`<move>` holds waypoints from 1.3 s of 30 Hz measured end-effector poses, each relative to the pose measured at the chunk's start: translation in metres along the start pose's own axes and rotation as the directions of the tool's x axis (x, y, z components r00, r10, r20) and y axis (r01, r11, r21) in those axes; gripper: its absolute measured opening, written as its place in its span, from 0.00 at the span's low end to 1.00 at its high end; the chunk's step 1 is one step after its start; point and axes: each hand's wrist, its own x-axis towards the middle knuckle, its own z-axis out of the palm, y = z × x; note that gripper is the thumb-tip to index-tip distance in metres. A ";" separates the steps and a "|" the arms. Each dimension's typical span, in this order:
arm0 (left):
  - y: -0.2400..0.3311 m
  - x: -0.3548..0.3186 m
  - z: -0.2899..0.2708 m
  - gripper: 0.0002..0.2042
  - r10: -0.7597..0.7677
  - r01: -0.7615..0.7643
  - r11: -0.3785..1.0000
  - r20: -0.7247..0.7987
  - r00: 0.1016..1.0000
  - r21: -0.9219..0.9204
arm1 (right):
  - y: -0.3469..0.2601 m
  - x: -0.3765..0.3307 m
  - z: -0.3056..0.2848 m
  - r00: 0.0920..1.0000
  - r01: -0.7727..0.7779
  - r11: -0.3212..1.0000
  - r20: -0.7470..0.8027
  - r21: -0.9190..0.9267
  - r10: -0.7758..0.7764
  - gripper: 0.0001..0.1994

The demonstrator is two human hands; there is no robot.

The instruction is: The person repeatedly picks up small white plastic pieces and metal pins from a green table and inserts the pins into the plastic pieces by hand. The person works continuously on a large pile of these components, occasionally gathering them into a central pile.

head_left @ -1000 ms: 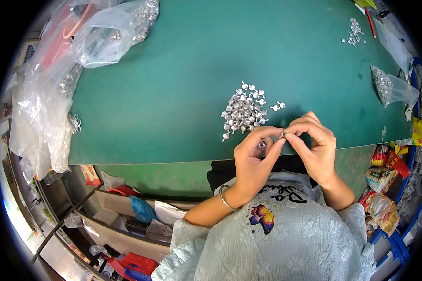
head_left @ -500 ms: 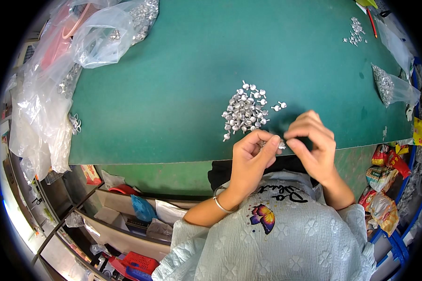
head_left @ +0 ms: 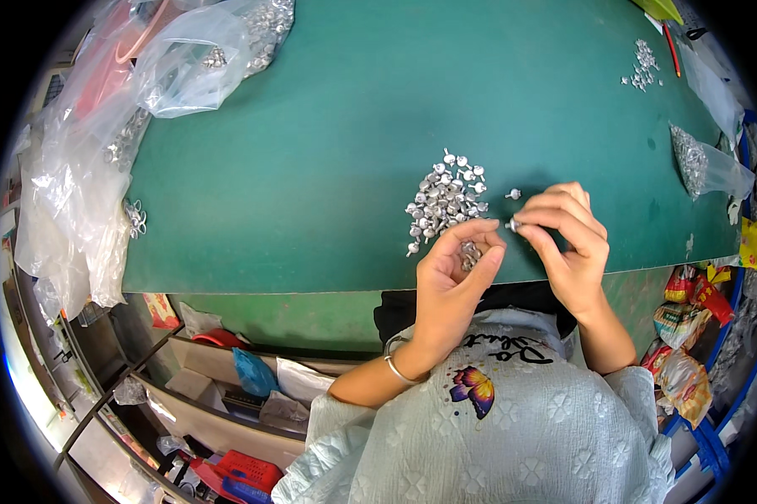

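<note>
A pile of small silver metal pieces (head_left: 448,197), each with a rounded head and a short stem, lies on the green tabletop (head_left: 311,185). Just below it, my left hand (head_left: 450,273) curls around several of the same pieces (head_left: 471,254), which show between thumb and fingers. My right hand (head_left: 567,248) pinches one silver piece (head_left: 513,225) between thumb and forefinger, close to the left fingertips and near the table surface. A single loose piece (head_left: 514,194) lies beyond the right fingertips, apart from the pile.
Clear plastic bags (head_left: 194,67) with metal parts crowd the table's left side. At the right edge lies a smaller bag of parts (head_left: 689,160); farther back are another small pile (head_left: 643,67) and a red pen (head_left: 672,50). An open drawer (head_left: 252,395) sits below at left.
My right hand has moved slightly away from the left and now pinches a piece. One of the loose pieces beside the pile no longer lies there. My left fingers have loosened, showing the pieces inside.
</note>
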 end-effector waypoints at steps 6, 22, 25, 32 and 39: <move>0.010 0.001 0.008 0.07 0.085 -0.085 0.996 0.010 0.996 0.039 | -0.010 -0.005 -0.005 0.997 -0.080 0.976 0.019 0.204 0.077 0.06; 0.021 0.008 0.000 0.08 0.156 -0.155 0.988 0.083 0.984 -0.021 | -0.026 0.006 -0.005 0.981 0.192 0.979 -0.031 -0.066 -0.194 0.08; 0.026 0.009 -0.002 0.07 0.095 -0.096 0.995 0.022 0.995 0.018 | -0.026 0.012 -0.004 0.987 0.152 0.987 -0.041 -0.060 -0.155 0.07; 0.030 0.013 -0.013 0.07 0.015 -0.016 0.996 -0.020 1.000 -0.087 | 0.025 0.152 -0.049 0.946 -0.194 0.968 -0.231 0.158 0.227 0.11; 0.027 0.014 -0.022 0.07 0.012 -0.015 0.996 -0.036 0.999 -0.090 | 0.032 0.195 -0.020 0.993 -0.003 0.954 -0.111 0.299 0.038 0.17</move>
